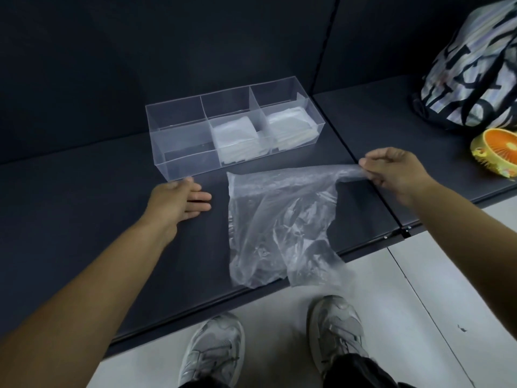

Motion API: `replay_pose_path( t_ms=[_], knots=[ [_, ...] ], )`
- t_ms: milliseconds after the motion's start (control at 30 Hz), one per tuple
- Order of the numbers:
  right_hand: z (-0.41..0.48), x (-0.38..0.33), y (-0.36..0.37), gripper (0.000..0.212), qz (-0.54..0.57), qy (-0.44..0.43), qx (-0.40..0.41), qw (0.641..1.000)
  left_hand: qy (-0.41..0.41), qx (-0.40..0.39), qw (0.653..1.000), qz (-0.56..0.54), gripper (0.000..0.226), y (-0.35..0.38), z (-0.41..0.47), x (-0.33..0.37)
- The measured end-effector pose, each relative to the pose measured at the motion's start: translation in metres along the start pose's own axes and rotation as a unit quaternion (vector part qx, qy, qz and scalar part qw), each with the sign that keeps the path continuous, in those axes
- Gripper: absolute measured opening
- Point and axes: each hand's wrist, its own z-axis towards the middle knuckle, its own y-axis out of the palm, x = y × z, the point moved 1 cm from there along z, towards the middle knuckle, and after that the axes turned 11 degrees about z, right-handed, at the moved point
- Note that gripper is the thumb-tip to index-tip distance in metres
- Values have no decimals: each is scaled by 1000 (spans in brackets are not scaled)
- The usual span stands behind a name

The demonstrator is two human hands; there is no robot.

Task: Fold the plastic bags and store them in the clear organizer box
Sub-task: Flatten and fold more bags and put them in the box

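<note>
While R hand pinches its corner, clear crinkled plastic bag hangs unfolded, L hand flat, spread.

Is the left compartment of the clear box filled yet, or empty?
Empty. The left compartment of the clear organizer box shows only dark table through its walls, while the middle and right compartments each hold folded bags.

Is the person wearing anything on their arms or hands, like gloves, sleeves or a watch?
Nothing shows: the left hand and right hand are bare, without gloves, rings or a watch, and both forearms are uncovered right to the picture's edge, with no sleeve in view.
</note>
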Motion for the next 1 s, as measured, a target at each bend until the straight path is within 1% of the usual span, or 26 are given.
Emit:
replay_pose_path(
  t_ms=[67,100,200,267,367,467,533,567,600,633,700,767,800,833,900,1000],
  knots=[
    [11,2,1,10,-20,-21,6,1000,-4,-52,998,41,34,8,-5,1],
    [16,3,2,12,-30,-32,6,999,9,-61,995,73,36,15,-7,0],
    [26,5,3,17,-62,-46,-4,997,59,-43,979,188,33,33,-10,-9],
    [30,4,2,15,-74,-51,-19,996,77,-21,969,235,29,40,-8,-17],
    [37,2,-4,14,-97,-68,7,993,97,21,967,234,23,39,-1,-20],
    [42,0,-18,18,-95,-79,90,988,94,58,974,197,25,31,6,-21],
    [32,0,-21,13,-79,-88,126,985,76,54,985,145,23,26,4,-21],
    [21,0,-19,5,-62,-93,117,987,56,39,992,102,22,22,1,-21],
    [7,1,-13,6,-50,-97,91,990,30,17,998,53,25,18,-4,-20],
    [-11,5,-7,11,-43,-96,47,993,3,-5,1000,11,28,13,-10,-20],
    [-55,15,6,10,-70,-84,-89,990,-42,-44,998,-26,34,3,-25,-24],
    [-100,26,14,24,-124,-63,-240,961,-73,-75,994,-27,38,-2,-42,-32],
    [-116,32,16,31,-152,-57,-290,943,-84,-91,992,-21,39,-2,-51,-38],
    [-128,37,19,34,-175,-52,-315,932,-90,-107,990,-12,41,-1,-61,-43],
    [-141,43,24,30,-178,-41,-333,925,-96,-130,987,6,41,6,-76,-49],
    [-143,49,29,7,-165,-36,-337,926,-97,-135,986,31,30,18,-86,-53]
  ],
)
